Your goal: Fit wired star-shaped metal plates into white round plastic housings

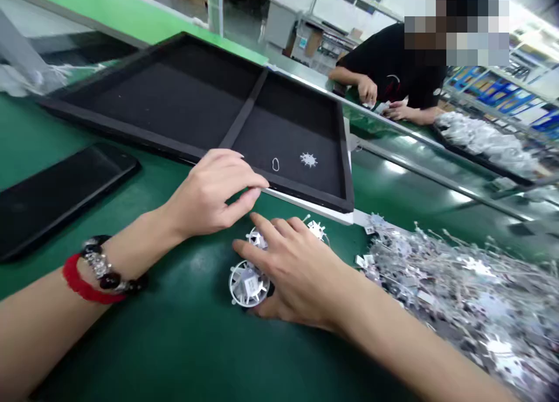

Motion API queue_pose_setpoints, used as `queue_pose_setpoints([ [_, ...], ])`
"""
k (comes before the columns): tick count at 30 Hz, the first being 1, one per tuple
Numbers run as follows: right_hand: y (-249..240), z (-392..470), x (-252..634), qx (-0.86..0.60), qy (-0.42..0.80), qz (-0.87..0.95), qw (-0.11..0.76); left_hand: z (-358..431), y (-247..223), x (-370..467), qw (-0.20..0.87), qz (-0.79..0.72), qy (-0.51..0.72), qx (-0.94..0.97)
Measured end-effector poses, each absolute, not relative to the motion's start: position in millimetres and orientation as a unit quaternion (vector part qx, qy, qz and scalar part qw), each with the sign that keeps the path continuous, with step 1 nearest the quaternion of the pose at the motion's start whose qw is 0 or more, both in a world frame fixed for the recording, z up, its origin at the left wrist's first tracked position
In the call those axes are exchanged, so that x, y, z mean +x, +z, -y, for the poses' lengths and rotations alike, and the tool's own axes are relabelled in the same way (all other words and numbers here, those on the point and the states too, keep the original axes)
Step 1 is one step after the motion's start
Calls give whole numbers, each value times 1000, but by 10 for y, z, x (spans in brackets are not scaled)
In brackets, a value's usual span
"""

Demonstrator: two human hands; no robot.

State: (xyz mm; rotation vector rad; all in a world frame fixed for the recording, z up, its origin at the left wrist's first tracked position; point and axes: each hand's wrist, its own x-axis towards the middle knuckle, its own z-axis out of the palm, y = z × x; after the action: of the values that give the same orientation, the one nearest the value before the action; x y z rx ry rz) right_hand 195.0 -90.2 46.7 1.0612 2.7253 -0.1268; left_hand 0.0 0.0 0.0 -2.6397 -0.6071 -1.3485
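Note:
My right hand is curved around a white round part with spokes inside a ring, thumb on the near side and a finger on the far side. Under its fingers a second white ringed part is partly covered. A white spoked piece lies just past the knuckles. My left hand is above the near edge of the black divided tray, fingers loosely bent, thumb and forefinger slightly apart, with nothing visible between them. Inside the tray's right compartment are a small white loop and a white star-shaped piece.
A large heap of white spoked parts with wires covers the right side of the green table. At the left lies a black phone. Across a metal rail, a person in a black top handles small pieces beside a white pile.

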Motion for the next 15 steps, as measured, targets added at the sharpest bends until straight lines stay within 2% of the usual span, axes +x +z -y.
queue_pose_setpoints([
  [10, 667, 841, 1899, 350, -70, -918, 171, -33, 38, -65, 70, 196, -439, -874],
  [15, 1086, 811, 2011, 345, -105, -925, 121, -101, -46, -149, 103, 191, -454, -864],
])
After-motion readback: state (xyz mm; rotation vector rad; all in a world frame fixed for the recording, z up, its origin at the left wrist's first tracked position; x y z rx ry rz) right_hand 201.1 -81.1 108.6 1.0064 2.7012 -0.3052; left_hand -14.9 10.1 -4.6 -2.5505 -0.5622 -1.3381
